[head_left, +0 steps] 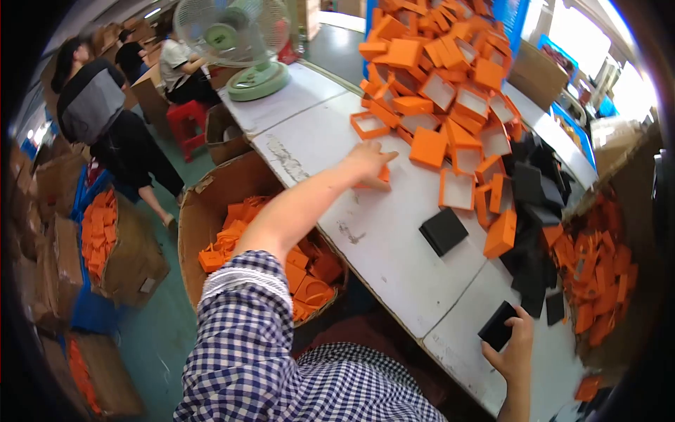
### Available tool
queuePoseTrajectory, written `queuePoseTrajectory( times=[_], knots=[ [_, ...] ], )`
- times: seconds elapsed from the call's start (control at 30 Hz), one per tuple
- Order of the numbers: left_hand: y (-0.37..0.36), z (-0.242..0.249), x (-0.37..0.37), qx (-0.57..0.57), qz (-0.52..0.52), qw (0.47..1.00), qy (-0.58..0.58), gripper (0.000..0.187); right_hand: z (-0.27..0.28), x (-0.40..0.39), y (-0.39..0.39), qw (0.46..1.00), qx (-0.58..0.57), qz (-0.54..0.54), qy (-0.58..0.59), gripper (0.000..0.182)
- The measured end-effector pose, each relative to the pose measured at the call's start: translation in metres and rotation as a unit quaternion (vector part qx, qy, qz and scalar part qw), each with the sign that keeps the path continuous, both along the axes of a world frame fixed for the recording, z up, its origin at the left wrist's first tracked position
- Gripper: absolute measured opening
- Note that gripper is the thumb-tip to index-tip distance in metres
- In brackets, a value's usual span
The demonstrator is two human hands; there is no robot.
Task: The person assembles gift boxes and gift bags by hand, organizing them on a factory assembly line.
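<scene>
My left hand (pixel 367 163) stretches across the white table (pixel 316 151), its fingers closed around a small orange box (pixel 383 176) that they mostly hide. Down at the right, my right hand (pixel 517 348) pinches a small black box (pixel 496 326) between thumb and fingers, above the table's near end. Another black box (pixel 444 231) lies on the table between my two hands. Just beyond my left hand a heap of orange boxes (pixel 428 146) spreads, many of them open with pale insides. Black pieces (pixel 529 184) are piled along its right side.
Under my left arm stands a carton (pixel 193 232) of orange boxes. A green fan (pixel 259 81) is on the table's far left corner. More orange pieces (pixel 598 271) fill a carton at the right. At the left a person (pixel 95 105) walks; others sit behind near a red stool (pixel 186 126).
</scene>
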State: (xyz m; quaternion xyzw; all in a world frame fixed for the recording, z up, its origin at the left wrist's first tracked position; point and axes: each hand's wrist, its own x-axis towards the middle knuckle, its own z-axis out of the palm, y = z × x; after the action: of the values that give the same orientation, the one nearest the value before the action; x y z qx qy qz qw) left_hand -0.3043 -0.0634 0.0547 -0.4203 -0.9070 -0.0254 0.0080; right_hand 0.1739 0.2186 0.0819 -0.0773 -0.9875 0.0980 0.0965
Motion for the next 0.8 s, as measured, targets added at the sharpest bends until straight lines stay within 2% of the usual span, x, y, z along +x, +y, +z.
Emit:
queuePoseTrajectory(
  times=[0.03,0.07,0.1,0.13,0.17,0.2,0.23,0.3,0.33,0.37,0.4,0.47,0.53,0.6,0.67,0.7,0.77,0.8],
  knots=[
    [-0.005,-0.002,0.002,-0.03,-0.031,0.999,-0.013,0.087,-0.003,0.006,-0.013,0.997,-0.074,-0.007,-0.013,0.058],
    [-0.012,-0.001,0.004,0.002,-0.048,0.999,-0.014,0.087,-0.01,0.014,-0.021,0.989,-0.146,-0.017,-0.021,0.063],
    [-0.023,0.004,0.004,0.035,-0.064,0.997,-0.014,0.087,-0.022,0.023,-0.025,0.995,-0.078,0.014,-0.057,0.07],
    [-0.032,0.013,0.018,0.159,-0.065,0.985,-0.004,0.079,-0.037,0.033,-0.022,0.996,-0.07,0.049,-0.034,0.071],
    [-0.036,0.023,0.03,0.252,-0.077,0.96,-0.094,0.077,-0.044,0.041,-0.015,0.996,-0.074,0.047,-0.033,0.071],
    [-0.04,0.029,0.052,0.351,-0.096,0.901,-0.236,0.076,-0.046,0.047,-0.01,0.995,-0.079,0.042,-0.035,0.072],
    [-0.041,0.025,0.079,0.43,-0.105,0.812,-0.38,0.076,-0.047,0.051,-0.008,0.991,-0.135,0.02,-0.013,0.072],
    [-0.023,0.007,0.145,0.427,-0.268,0.738,-0.449,0.081,-0.04,0.044,-0.001,0.968,-0.244,0.008,0.063,0.07],
    [-0.012,-0.006,0.178,0.396,-0.281,0.75,-0.449,0.09,-0.033,0.034,-0.004,0.949,-0.296,0.022,0.111,0.069],
    [0.002,-0.022,0.207,0.375,-0.303,0.746,-0.46,0.1,-0.021,0.023,-0.008,0.95,-0.282,0.058,0.122,0.067],
    [0.014,-0.039,0.228,0.333,-0.323,0.786,-0.408,0.117,-0.01,0.012,-0.014,0.949,-0.27,0.098,0.131,0.066],
    [0.031,-0.044,0.258,0.271,-0.292,0.838,-0.374,0.129,-0.015,-0.002,-0.019,0.961,-0.214,0.151,0.088,0.066],
    [0.04,-0.052,0.266,0.267,-0.286,0.829,-0.399,0.131,-0.024,-0.005,-0.022,0.965,-0.17,0.194,0.056,0.068],
    [0.046,-0.057,0.273,0.267,-0.27,0.826,-0.416,0.133,-0.038,-0.003,-0.024,0.964,-0.178,0.193,0.047,0.067],
    [0.055,-0.058,0.275,0.282,-0.346,0.823,-0.352,0.126,-0.043,-0.005,-0.035,0.976,-0.091,0.196,0.025,0.065],
    [0.056,-0.057,0.276,0.281,-0.348,0.822,-0.353,0.126,-0.053,-0.006,-0.043,0.98,-0.054,0.192,0.004,0.068],
    [0.056,-0.05,0.279,0.259,-0.331,0.848,-0.322,0.12,-0.055,-0.002,-0.043,0.985,-0.049,0.167,-0.008,0.073],
    [0.056,-0.047,0.281,0.26,-0.342,0.843,-0.323,0.12,-0.049,0.0,-0.045,0.989,-0.043,0.143,-0.022,0.078]
  ],
)
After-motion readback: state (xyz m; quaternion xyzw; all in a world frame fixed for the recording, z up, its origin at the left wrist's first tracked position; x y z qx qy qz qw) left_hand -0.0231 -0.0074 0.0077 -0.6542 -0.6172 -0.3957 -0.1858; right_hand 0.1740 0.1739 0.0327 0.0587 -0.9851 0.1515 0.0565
